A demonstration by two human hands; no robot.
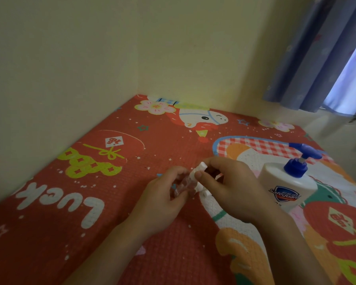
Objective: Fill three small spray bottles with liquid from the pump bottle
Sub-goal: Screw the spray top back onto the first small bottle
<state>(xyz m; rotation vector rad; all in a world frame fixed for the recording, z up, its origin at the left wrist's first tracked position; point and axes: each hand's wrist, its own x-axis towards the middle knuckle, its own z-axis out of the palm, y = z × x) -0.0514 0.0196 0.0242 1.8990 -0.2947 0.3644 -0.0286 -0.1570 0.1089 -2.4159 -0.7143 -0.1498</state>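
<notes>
Head view: both hands are held together above a red patterned mat (74, 202) laid in a wall corner. A small clear spray bottle (182, 187) is gripped by the curled fingers of the left hand (162, 199). Its white spray top (199, 168) is pinched by the right hand (232, 189); whether it is seated on the bottle cannot be told. A white pump bottle (288, 186) with a blue pump stands upright on the mat, just beside the right hand. A blue curtain (325, 58) is seen at upper right.
</notes>
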